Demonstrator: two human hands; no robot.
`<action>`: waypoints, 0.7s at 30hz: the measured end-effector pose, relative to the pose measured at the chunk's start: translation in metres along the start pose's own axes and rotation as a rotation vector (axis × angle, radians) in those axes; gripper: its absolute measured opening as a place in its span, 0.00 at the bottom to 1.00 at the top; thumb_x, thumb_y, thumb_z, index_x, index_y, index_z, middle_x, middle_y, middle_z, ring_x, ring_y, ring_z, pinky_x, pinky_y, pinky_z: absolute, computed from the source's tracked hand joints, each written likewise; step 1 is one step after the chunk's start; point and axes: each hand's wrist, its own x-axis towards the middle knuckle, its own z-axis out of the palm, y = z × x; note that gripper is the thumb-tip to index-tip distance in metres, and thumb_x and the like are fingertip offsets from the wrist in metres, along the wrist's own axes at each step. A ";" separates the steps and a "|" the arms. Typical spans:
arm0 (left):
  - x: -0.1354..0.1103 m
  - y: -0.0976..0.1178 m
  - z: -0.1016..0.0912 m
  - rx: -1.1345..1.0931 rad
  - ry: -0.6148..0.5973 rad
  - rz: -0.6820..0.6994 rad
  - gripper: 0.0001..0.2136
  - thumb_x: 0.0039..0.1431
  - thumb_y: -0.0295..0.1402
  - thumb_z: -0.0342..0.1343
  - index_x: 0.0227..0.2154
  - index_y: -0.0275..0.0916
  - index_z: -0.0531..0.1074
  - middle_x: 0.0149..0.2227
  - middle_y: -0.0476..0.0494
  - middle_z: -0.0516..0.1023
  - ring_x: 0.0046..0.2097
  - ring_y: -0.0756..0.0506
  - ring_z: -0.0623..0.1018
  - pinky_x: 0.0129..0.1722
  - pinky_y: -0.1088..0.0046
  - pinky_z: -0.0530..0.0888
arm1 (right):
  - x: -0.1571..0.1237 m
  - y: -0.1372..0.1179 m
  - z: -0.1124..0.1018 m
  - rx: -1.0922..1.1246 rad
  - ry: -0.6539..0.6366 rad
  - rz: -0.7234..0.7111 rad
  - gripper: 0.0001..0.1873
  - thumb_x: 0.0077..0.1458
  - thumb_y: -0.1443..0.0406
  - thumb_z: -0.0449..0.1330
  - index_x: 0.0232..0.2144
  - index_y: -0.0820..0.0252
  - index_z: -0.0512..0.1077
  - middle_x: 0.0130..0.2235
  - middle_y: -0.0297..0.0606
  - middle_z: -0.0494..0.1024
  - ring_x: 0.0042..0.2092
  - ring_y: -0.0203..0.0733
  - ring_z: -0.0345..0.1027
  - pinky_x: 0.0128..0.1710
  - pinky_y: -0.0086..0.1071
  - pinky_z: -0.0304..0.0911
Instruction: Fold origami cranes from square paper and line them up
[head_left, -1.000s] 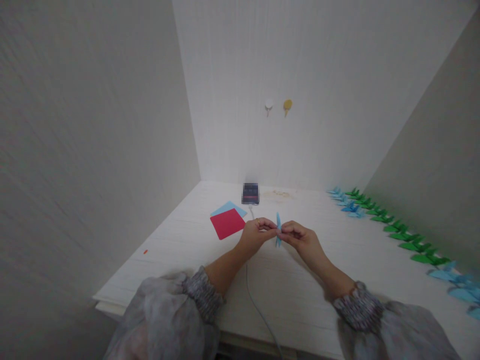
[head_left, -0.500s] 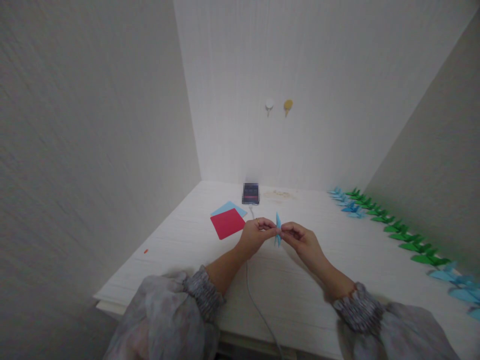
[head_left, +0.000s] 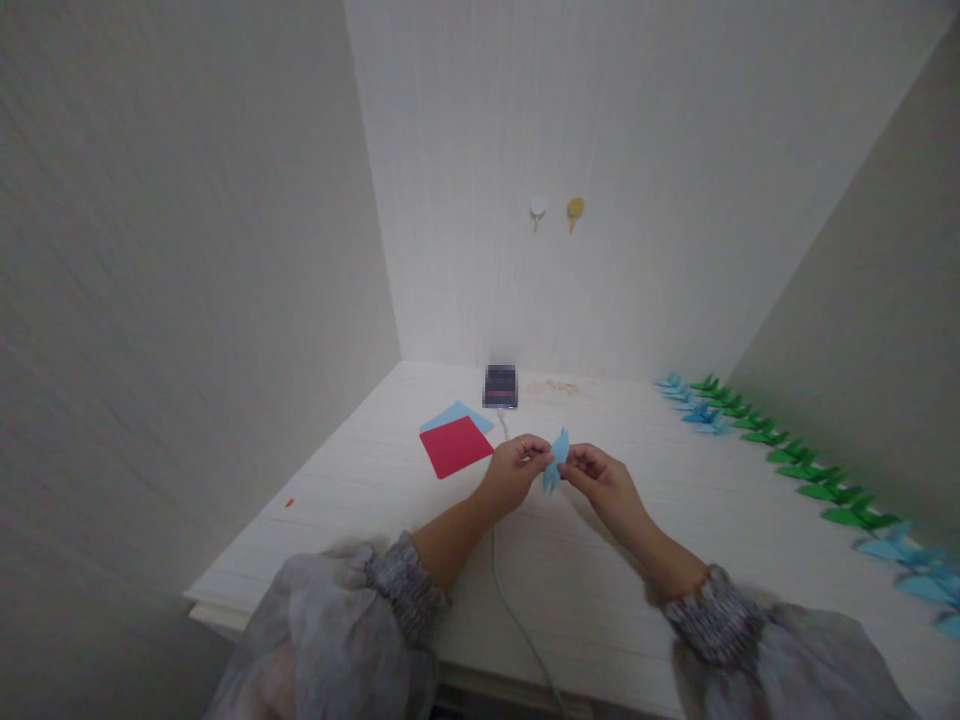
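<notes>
Between my two hands, above the white table, is a piece of folded light blue paper (head_left: 558,454), upright and slightly tilted, with split points at its lower end. My left hand (head_left: 517,470) pinches its left edge between thumb and fingers; a ring shows on one finger. From the other side my right hand (head_left: 602,474) grips the right edge with thumb and fingertips. Just left of my left hand lie a red paper square (head_left: 454,447) and, partly under it, a light blue paper square (head_left: 458,411).
A phone (head_left: 500,386) stands at the back with a cable (head_left: 517,615) running to the front edge. Rows of green paper cranes (head_left: 802,470) and blue paper cranes (head_left: 701,413) line the right side. A small orange scrap (head_left: 290,502) lies left. Two hooks (head_left: 574,210) are on the wall.
The folded paper has turned from nearly edge-on to show more of its flat face and leans a little to the right. Both hands stay in about the same place.
</notes>
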 end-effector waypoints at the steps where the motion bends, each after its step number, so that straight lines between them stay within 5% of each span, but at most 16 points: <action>1: 0.000 0.000 0.000 -0.002 0.000 0.002 0.07 0.45 0.33 0.53 0.27 0.35 0.69 0.26 0.47 0.71 0.30 0.51 0.69 0.33 0.75 0.65 | -0.001 -0.001 0.000 0.013 -0.014 0.008 0.06 0.41 0.64 0.59 0.26 0.60 0.68 0.23 0.31 0.68 0.26 0.34 0.61 0.28 0.29 0.57; 7: -0.001 0.010 0.003 -0.100 -0.079 -0.006 0.07 0.47 0.32 0.53 0.29 0.34 0.68 0.27 0.46 0.71 0.30 0.51 0.69 0.34 0.75 0.66 | -0.002 -0.006 -0.003 0.097 -0.068 0.052 0.08 0.41 0.64 0.61 0.27 0.60 0.70 0.26 0.34 0.71 0.29 0.36 0.64 0.32 0.31 0.58; 14: -0.002 0.013 0.004 -0.168 -0.001 -0.065 0.07 0.42 0.31 0.56 0.27 0.35 0.69 0.27 0.47 0.71 0.30 0.51 0.71 0.33 0.74 0.67 | 0.000 -0.007 -0.003 0.138 0.049 0.055 0.08 0.39 0.63 0.62 0.24 0.61 0.70 0.24 0.33 0.72 0.27 0.35 0.64 0.31 0.30 0.59; 21: -0.002 0.019 0.005 -0.310 0.005 -0.113 0.09 0.35 0.32 0.61 0.22 0.34 0.70 0.31 0.45 0.73 0.33 0.49 0.71 0.36 0.72 0.67 | -0.002 -0.009 -0.003 0.137 0.013 0.049 0.08 0.39 0.63 0.62 0.25 0.60 0.70 0.24 0.33 0.72 0.27 0.35 0.64 0.31 0.30 0.59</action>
